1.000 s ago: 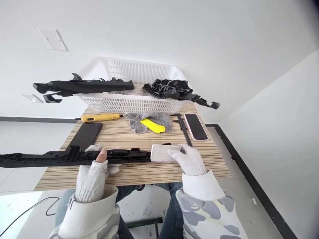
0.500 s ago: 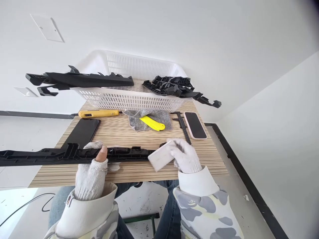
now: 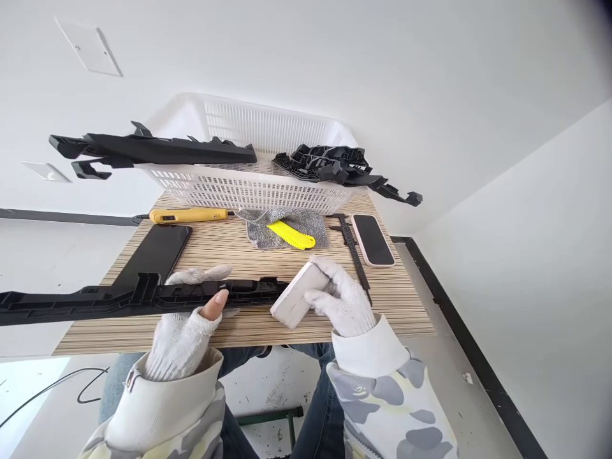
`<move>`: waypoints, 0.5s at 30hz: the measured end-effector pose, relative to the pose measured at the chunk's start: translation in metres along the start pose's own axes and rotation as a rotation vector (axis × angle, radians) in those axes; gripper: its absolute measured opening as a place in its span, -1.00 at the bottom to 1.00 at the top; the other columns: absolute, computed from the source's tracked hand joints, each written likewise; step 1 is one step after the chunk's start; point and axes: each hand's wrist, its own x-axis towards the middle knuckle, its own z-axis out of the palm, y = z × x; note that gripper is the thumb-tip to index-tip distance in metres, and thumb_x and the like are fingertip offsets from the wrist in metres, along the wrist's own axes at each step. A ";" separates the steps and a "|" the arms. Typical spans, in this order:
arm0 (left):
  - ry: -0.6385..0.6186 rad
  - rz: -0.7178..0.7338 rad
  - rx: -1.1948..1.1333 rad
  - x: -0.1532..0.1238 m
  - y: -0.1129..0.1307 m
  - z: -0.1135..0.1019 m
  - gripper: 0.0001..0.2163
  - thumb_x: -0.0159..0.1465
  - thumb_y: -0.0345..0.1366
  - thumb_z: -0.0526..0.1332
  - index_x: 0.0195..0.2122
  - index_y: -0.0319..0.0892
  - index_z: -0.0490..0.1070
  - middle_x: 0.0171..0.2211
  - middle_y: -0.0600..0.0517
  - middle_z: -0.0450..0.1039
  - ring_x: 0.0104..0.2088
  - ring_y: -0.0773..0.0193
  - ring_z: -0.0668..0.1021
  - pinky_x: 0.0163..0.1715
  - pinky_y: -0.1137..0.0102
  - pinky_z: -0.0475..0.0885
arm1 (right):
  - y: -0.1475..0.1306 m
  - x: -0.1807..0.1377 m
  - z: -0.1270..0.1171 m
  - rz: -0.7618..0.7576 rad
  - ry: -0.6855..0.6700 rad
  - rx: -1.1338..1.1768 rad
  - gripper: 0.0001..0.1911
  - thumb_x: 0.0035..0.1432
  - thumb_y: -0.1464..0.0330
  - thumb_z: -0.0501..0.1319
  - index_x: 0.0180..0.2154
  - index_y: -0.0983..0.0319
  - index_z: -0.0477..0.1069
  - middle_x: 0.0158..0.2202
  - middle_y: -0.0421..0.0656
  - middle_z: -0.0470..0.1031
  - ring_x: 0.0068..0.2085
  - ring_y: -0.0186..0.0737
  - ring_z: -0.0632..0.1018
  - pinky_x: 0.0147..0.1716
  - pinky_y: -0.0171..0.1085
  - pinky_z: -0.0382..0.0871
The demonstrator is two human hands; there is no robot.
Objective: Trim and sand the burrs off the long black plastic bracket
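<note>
My left hand, in a white knit glove with the thumb tip bare, is closed around a long black plastic trim piece. The piece lies level across the front of the table, its left end reaching past the table's edge. In my gloved right hand is a flat white rectangular block, pinched between thumb and fingers and tilted. The block's left edge is at the right end of the trim piece and hides that end; whether they touch I cannot tell.
A white plastic basket at the back holds black plastic parts that overhang its sides. On the striped table lie a yellow-handled tool, a grey cloth, a yellow cutter, a black caliper, a pink-edged phone and a dark phone.
My left hand has shifted right along the trim piece. The right hand has moved slightly left and turned the white block more upright.
</note>
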 end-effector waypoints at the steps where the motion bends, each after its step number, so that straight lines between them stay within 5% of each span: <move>1: -0.015 0.046 0.086 -0.002 0.007 0.001 -0.67 0.16 -0.01 0.42 -0.12 0.01 0.52 0.05 -0.03 0.59 0.25 -0.14 0.49 0.33 -0.09 0.44 | -0.001 -0.001 0.001 -0.001 0.002 0.015 -0.33 -0.12 0.32 0.46 0.12 0.12 0.56 -0.42 -0.29 0.48 -0.49 -0.32 0.42 -0.52 -0.29 0.44; 4: -0.059 0.110 0.186 -0.007 0.020 0.003 -0.63 0.16 -0.03 0.41 -0.04 0.00 0.53 0.08 -0.04 0.58 0.29 -0.14 0.48 0.43 -0.06 0.29 | -0.003 -0.007 0.007 -0.040 0.065 0.086 -0.32 -0.06 0.31 0.45 0.16 0.11 0.51 -0.38 -0.27 0.53 -0.47 -0.31 0.45 -0.49 -0.27 0.47; 8: -0.128 0.118 0.143 -0.009 0.021 0.005 -0.61 0.17 -0.06 0.38 0.00 -0.02 0.49 0.08 -0.06 0.59 0.21 -0.12 0.57 0.35 -0.03 0.42 | -0.001 -0.014 0.021 0.010 -0.099 0.149 -0.43 -0.10 0.34 0.48 0.04 0.13 0.58 -0.42 -0.28 0.55 -0.50 -0.34 0.48 -0.51 -0.30 0.46; 13: -0.137 0.156 0.262 -0.003 0.017 -0.003 -0.69 0.24 -0.10 0.35 -0.01 0.00 0.51 0.05 -0.06 0.60 0.23 -0.13 0.55 0.37 -0.08 0.39 | 0.010 -0.007 0.029 -0.115 0.230 0.179 -0.59 0.02 0.25 0.45 -0.05 0.14 0.56 -0.32 -0.24 0.56 -0.44 -0.33 0.53 -0.50 -0.31 0.48; 15: -0.165 0.161 0.322 0.001 0.017 -0.008 -0.68 0.21 -0.09 0.38 -0.02 0.02 0.54 0.04 -0.07 0.59 0.22 -0.17 0.55 0.36 -0.13 0.39 | 0.015 -0.007 0.031 -0.153 0.178 0.092 -0.52 0.01 0.23 0.47 0.01 0.12 0.56 -0.25 -0.21 0.58 -0.42 -0.32 0.53 -0.47 -0.28 0.51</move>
